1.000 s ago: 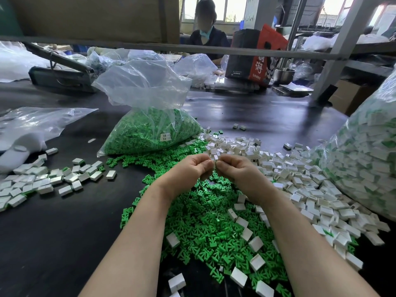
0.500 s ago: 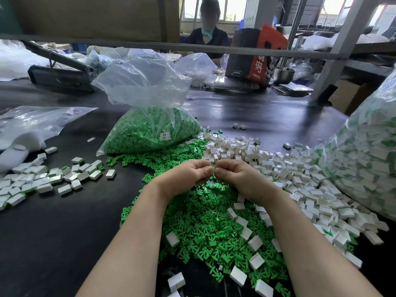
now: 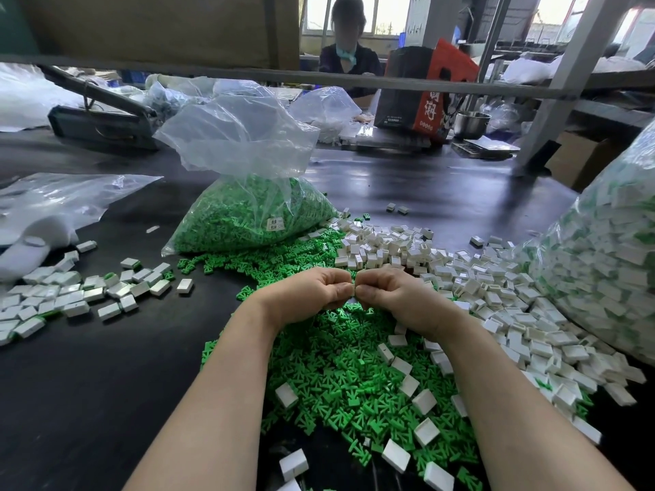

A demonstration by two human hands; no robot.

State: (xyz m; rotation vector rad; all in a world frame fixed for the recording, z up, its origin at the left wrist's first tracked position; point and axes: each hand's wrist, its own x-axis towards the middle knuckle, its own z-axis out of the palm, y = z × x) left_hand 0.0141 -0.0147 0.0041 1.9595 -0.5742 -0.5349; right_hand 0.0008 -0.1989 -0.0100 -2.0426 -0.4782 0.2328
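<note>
My left hand (image 3: 308, 294) and my right hand (image 3: 397, 297) meet fingertip to fingertip above the pile of loose green plastic pieces (image 3: 340, 377). Both have curled fingers and pinch one small white piece (image 3: 351, 291) between them; most of it is hidden by the fingers. A heap of small white rectangular housings (image 3: 460, 278) lies to the right of my hands. On the left of the dark table (image 3: 106, 384) lies a separate group of white housings (image 3: 71, 295), some showing green.
An open clear bag of green pieces (image 3: 248, 214) stands behind the pile. A large clear bag of white housings (image 3: 602, 271) fills the right edge. Flat plastic bags (image 3: 53, 203) lie far left. A person (image 3: 349, 54) sits across the table beyond a metal rail (image 3: 390, 83).
My hands have dropped slightly toward the green pile and stay pressed together at the fingertips. Nothing else has moved.
</note>
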